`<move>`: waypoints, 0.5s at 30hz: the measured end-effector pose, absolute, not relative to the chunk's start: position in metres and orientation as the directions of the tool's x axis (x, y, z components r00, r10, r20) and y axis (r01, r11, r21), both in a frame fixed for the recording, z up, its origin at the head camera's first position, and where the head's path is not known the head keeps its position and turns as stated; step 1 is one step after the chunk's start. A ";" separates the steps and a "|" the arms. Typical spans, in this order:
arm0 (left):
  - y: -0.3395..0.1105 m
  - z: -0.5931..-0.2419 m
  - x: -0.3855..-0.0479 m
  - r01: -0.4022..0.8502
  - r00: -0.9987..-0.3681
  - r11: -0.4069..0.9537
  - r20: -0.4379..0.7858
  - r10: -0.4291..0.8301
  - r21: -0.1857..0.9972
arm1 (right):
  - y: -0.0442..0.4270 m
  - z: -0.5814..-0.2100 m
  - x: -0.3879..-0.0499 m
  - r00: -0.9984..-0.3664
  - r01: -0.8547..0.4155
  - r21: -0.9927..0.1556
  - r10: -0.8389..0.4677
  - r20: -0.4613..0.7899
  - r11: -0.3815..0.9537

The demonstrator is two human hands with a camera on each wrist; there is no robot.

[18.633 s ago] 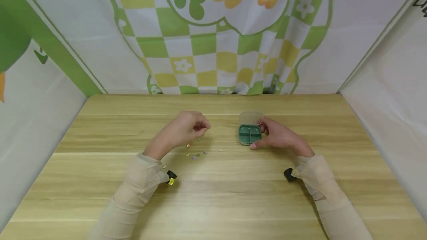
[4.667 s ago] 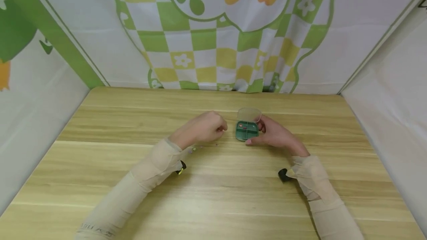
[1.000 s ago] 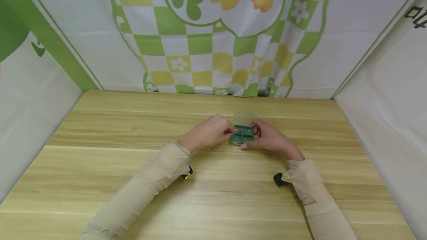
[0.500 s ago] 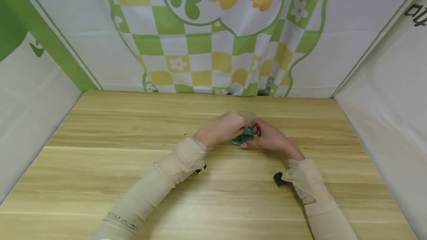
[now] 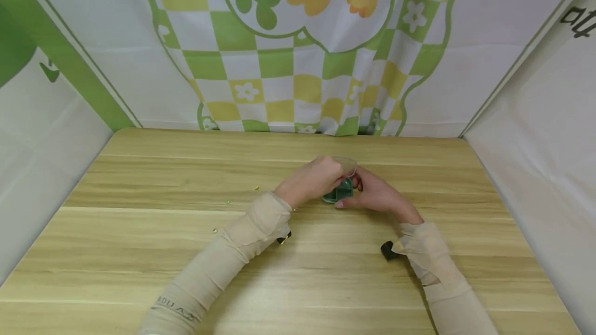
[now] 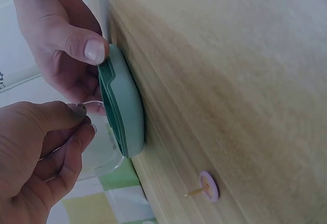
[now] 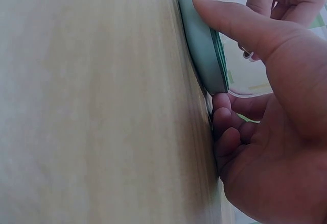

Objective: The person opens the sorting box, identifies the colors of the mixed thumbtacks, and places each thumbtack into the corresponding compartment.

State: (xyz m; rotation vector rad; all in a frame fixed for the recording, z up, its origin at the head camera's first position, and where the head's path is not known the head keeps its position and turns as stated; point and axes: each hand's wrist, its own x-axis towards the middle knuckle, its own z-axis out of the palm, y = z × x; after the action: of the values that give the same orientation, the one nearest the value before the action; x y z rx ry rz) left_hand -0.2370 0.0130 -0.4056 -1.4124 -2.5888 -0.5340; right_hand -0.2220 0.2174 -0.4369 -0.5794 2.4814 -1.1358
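My right hand (image 5: 379, 195) grips a small green compartment box (image 5: 343, 190) from its right side, thumb along the near edge. Its clear lid (image 5: 346, 164) stands raised at the back. Over the box's left part, my left hand (image 5: 321, 177) pinches a tiny thumbtack (image 7: 248, 55) with a pale rim, mostly covered by the fingertips. That hand hides some compartments and whatever lies in them. A purple thumbtack (image 6: 208, 185) with a gold pin lies on the table, its pin pointing sideways, in the left wrist view.
Several tiny pieces lie scattered left of the box, among them a yellow one (image 5: 256, 187), a green one (image 5: 228, 202) and a gold one (image 5: 215, 230) by the left sleeve. A checked curtain (image 5: 279, 61) hangs behind the wooden table (image 5: 326, 283).
From beside the box, my left hand has moved right until it is over the compartments. Fewer tiny pieces lie on the table than at first. My right hand keeps its grip.
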 end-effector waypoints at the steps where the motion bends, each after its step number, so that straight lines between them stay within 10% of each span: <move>1: 0.014 -0.405 -0.237 0.833 -0.552 0.501 0.286 0.783 0.236 | 0.218 -0.437 -0.222 -0.855 -0.220 -0.773 -0.500 -0.141 0.595; 15: 0.020 -0.408 -0.235 0.819 -0.574 0.535 0.272 0.772 0.209 | 0.220 -0.440 -0.224 -0.850 -0.235 -0.779 -0.512 -0.125 0.581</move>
State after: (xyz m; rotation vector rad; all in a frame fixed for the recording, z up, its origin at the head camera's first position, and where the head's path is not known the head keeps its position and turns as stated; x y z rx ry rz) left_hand -0.2351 0.0201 -0.4078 -1.3679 -2.6216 -0.4745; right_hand -0.2236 0.2198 -0.4397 -0.6078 2.4780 -1.1489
